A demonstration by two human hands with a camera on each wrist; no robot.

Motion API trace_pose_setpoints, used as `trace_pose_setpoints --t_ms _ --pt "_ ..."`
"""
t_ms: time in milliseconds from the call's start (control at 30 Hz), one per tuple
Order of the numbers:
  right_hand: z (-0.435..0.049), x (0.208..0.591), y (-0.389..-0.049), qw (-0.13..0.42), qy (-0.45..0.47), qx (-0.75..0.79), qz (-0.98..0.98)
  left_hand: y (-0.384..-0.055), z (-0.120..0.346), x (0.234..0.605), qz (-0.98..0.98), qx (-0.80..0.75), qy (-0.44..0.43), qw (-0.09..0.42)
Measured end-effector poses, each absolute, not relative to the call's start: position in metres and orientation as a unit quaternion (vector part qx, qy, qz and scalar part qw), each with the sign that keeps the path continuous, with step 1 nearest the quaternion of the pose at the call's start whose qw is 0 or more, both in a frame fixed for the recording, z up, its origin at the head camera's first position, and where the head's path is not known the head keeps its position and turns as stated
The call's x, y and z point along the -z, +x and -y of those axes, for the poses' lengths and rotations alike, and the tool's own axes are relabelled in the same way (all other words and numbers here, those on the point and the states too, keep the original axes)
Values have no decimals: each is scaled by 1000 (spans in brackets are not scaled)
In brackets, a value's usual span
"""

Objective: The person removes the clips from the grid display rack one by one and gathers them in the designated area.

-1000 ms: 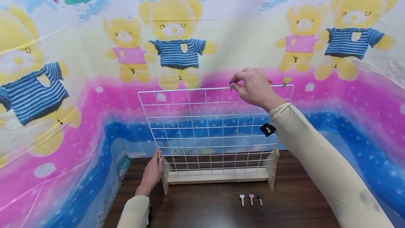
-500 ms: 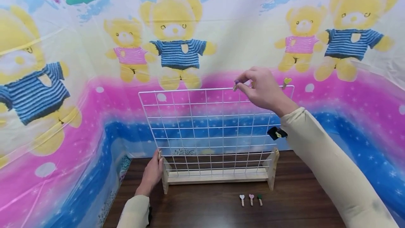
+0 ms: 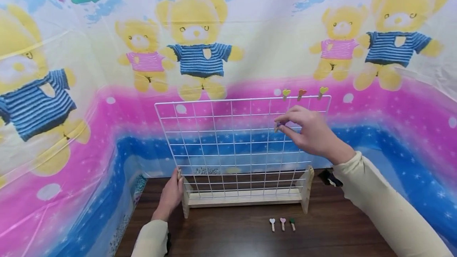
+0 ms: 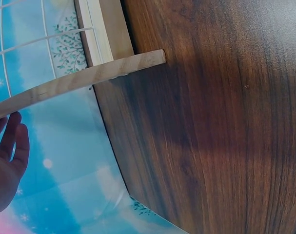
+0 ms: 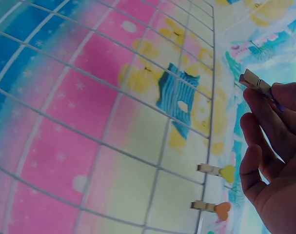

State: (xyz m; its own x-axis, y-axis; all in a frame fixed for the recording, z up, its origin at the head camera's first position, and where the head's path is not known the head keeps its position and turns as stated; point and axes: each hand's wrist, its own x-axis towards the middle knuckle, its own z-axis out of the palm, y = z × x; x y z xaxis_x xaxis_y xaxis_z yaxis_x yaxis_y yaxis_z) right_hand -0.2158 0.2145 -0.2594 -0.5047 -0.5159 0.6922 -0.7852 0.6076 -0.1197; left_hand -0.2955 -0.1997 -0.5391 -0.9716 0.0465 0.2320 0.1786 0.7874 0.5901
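My right hand (image 3: 314,134) pinches a small wooden clothespin (image 5: 257,83) with a bit of purple on it between thumb and fingers. It is in front of the upper right part of a white wire grid (image 3: 251,130), below the top bar. My left hand (image 3: 170,193) holds the left upright of the grid's wooden stand (image 3: 246,200); in the left wrist view, fingertips (image 4: 13,119) meet the upright's edge. Clipped to the top bar at the right are a yellow heart clothespin (image 3: 286,93), an orange heart clothespin (image 3: 301,93) and another yellow heart clothespin (image 3: 323,90).
On the dark wood table (image 3: 221,233), in front of the stand, lie a white heart clothespin (image 3: 273,223), a pink one (image 3: 283,223) and a dark green one (image 3: 292,223). A printed bear curtain (image 3: 264,43) hangs behind and along both sides.
My right hand has moved from the top bar down and to the right, still pinching the clothespin. The clipped yellow and orange pins are now uncovered. My left hand stays put.
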Motion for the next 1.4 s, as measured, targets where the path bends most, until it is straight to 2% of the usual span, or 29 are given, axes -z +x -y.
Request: trace_pose_setpoints --t_ms 233,733,1067,1400 --pt "-226 300 -209 276 380 -228 853 -295 201 541 941 319 -53 96" --pt "-253 388 -199 193 299 -264 896 -293 201 540 938 332 -46 87" --pt "-264 451 -199 133 259 -269 918 -295 199 539 939 316 -63 117" --pt "-277 507 -199 66 230 -309 920 -295 199 541 938 318 -66 124"
